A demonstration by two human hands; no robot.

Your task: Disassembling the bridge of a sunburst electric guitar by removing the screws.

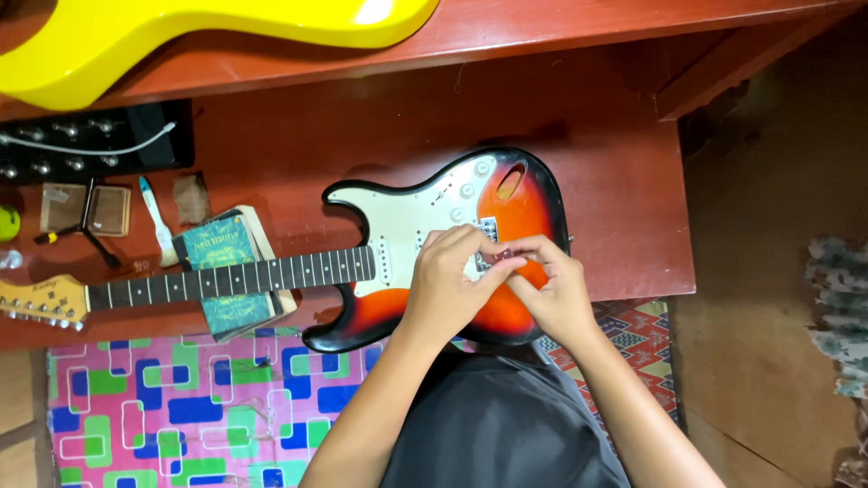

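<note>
My left hand (448,276) and my right hand (549,287) meet at the centre of the frame, over the bridge (489,237) of the sunburst electric guitar (506,203). The guitar lies flat on the low red-brown table (624,181), its neck (235,276) running out to the left of the frame and resting on a green book (221,246). Both hands are curled nearly closed, fingertips pinched together around a small part (504,255) at the bridge. It looks metallic and reddish, but it is too small and too covered for me to tell what it is, or which hand truly has it.

The risks, as I judge them: the piece is tiny and held only by fingertips, so a slip could drop it onto the guitar body, or let it roll off the table's near edge onto the patterned mat (181,407) at the bottom of the frame, where the busy colours would hide it. Pressing hard on the bridge could also scrape the glossy finish or the white pickguard (407,217). The neck sits on the book alone, so a push from my wrists might swing the guitar and slide it off that support. The loose things at the left, a small brush (155,217) and a screwdriver (56,237), lie close to the neck and could get knocked if it shifts. The yellow guitar body (181,27) at the upper left stays well apart.
</note>
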